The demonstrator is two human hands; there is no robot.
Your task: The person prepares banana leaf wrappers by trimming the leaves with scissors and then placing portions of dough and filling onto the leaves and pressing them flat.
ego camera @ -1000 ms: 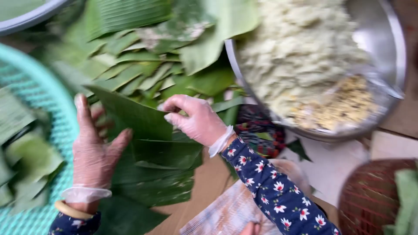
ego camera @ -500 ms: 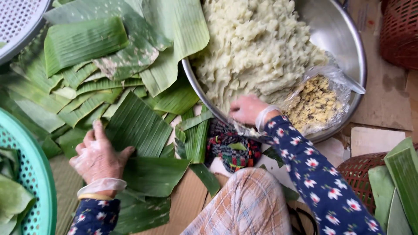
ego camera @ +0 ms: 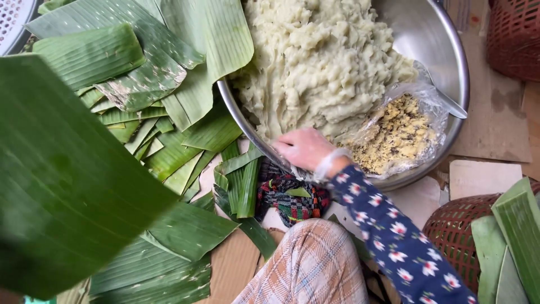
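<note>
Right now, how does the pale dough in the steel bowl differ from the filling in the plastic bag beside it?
The dough is pale, smooth-lumpy and fills most of the steel bowl; the filling is yellow, crumbly, dark-speckled and a small heap. The dough lies bare; the filling sits in a clear bag. Both lie in the bowl.

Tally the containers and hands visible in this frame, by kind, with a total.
Metal bowl: 1
Brown woven baskets: 2
Plastic bag of yellow filling: 1
White perforated tray: 1
Hands: 1, the right hand at the dough
Total: 6
Banana leaves overlap too much to count.
</note>
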